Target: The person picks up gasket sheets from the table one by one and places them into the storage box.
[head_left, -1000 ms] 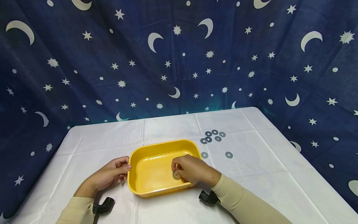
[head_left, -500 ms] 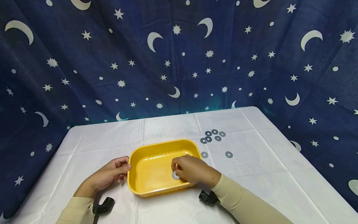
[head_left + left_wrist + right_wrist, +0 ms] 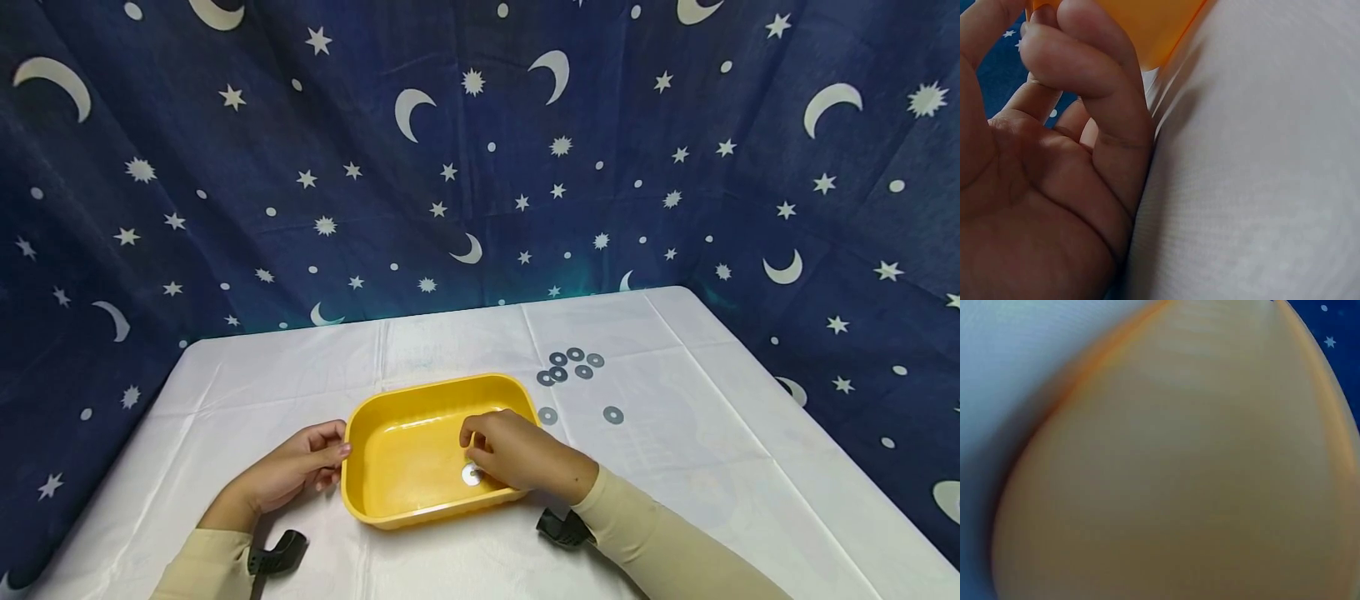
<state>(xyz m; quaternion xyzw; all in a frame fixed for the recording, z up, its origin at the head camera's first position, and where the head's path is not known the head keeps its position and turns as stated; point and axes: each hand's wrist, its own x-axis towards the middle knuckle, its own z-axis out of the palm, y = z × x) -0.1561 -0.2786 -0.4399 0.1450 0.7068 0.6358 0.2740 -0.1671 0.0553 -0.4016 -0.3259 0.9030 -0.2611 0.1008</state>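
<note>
A yellow rectangular tray (image 3: 408, 467) stands on the white-covered table. At its left end my left hand (image 3: 296, 467) holds the rim, thumb at the edge and fingers against the outside; the left wrist view shows those curled fingers (image 3: 1085, 69) close by the tray's orange-looking wall (image 3: 1154, 28). My right hand (image 3: 517, 450) reaches over the right end, fingers bent downward and thumb apart from them. Just below its fingertips a metal washer (image 3: 472, 475) lies on the tray floor. The tray's outer wall (image 3: 1179, 462) fills the right wrist view, where the hand itself is hidden.
Several grey washers (image 3: 583, 372) lie in a loose group behind the tray's right end. Nearer are two more, one washer (image 3: 548, 416) beside the tray and another washer (image 3: 613, 415) farther right. A dark star-and-moon cloth (image 3: 495, 183) hangs behind the table.
My right fingers have let go of the washer and lifted slightly from it. The washer, earlier pinched and tilted, now lies on the tray floor. My left hand stays on the rim.
</note>
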